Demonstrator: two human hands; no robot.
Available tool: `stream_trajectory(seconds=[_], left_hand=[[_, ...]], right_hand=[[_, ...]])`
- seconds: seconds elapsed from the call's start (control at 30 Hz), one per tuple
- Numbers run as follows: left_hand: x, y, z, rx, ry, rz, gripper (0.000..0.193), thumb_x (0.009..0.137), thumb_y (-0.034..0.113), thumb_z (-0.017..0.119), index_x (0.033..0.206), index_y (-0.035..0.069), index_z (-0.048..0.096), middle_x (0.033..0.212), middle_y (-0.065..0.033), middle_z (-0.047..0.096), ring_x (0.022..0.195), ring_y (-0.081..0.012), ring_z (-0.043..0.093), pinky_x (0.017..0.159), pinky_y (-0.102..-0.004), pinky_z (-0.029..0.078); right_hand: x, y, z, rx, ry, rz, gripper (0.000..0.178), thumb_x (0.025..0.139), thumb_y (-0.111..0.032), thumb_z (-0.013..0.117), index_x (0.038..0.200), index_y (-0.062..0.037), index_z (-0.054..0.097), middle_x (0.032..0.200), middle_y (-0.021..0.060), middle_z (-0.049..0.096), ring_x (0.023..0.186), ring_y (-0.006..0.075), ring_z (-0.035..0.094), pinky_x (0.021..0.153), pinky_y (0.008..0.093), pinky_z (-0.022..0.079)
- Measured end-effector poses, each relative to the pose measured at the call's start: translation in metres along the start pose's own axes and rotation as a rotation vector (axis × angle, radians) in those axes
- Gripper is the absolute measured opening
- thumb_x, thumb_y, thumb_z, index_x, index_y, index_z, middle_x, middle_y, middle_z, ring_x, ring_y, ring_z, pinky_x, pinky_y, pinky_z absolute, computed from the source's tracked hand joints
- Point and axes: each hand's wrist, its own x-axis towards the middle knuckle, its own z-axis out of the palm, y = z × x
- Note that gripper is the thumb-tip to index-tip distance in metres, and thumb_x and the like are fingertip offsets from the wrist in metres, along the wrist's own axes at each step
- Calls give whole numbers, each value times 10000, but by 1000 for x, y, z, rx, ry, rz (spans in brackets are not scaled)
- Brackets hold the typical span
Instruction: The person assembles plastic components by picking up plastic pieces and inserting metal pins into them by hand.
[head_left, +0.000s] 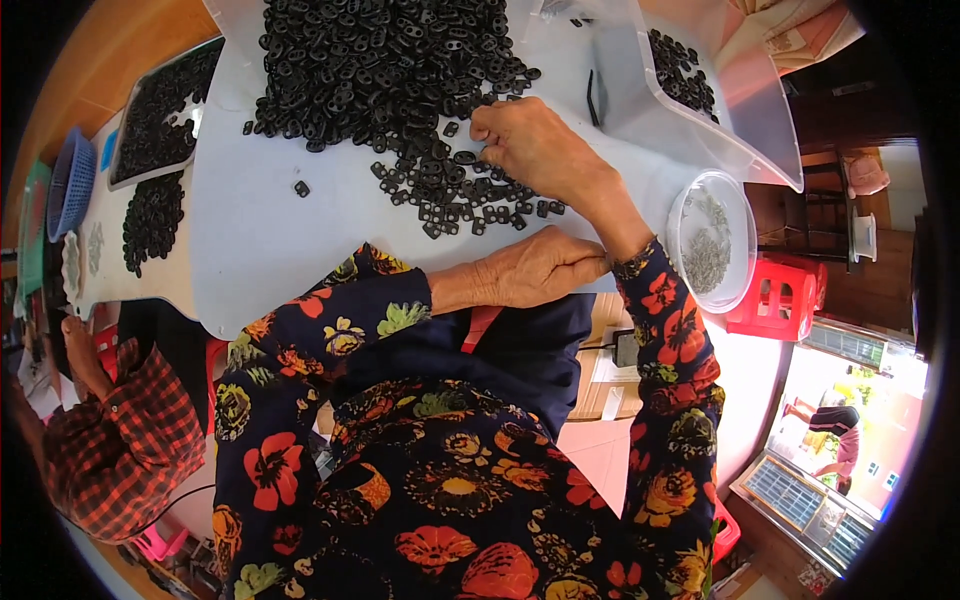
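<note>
A large heap of small black plastic pieces (370, 70), each with two holes, covers the far middle of the pale tabletop. Looser black pieces (450, 185) spread from it toward me. My right hand (530, 145) is over the heap's right side, its fingers curled in and their tips partly hidden among the pieces. Low at the table's near edge, my left hand (545, 268) is closed, thumb against the bent fingers. Whatever either hand holds is hidden. Right of my right forearm stands a round clear tub (735, 245) with small silvery metal parts, perhaps springs.
A clear plastic bin (740, 150) with black pieces stands at the far right, a thin black stick-like thing (593, 98) beside it. At left are a tray of black pieces (150, 135), a blue basket (72, 185) and another person's checked sleeve (150, 420). A red stool (775, 300) stands at right.
</note>
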Motion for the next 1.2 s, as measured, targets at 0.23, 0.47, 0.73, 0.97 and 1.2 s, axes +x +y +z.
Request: stream_trajectory(seconds=[0.23,0.47,0.73,0.97,1.2], left_hand=[[0,-1,-2,69,-49,4,305,966,223,481,848,-54,532,621,-103,460,598,-150,431,590,-339,409],[-1,-2,-2,55,-37,-21,283,959,203,488,853,-54,538,625,-107,472,602,-154,442,595,-340,408],[0,-1,-1,37,-20,21,297,950,211,490,808,-49,516,622,-114,471,595,-155,436,594,-343,402],[4,4,-3,-235,52,-129,317,953,205,420,726,9,522,619,-41,532,631,-133,515,653,-275,446],[13,6,-11,-756,241,-169,361,992,295,412,851,-13,537,641,-79,529,710,-195,542,762,-322,453]], right_hand=[[-4,-2,-7,79,-58,50,216,709,1,628,924,-22,627,823,187,659,817,371,630,733,431,519],[-3,-4,-3,74,-16,-18,201,702,39,632,901,14,613,738,155,628,684,295,627,647,342,515],[-16,-17,-17,257,184,103,150,792,9,636,941,7,650,783,94,658,704,168,640,653,287,519],[-85,-14,-24,865,534,336,109,850,3,627,954,32,645,824,35,659,775,89,618,704,230,508],[-132,-17,-1,889,795,285,100,834,57,634,928,24,638,857,34,642,768,85,591,720,225,506]])
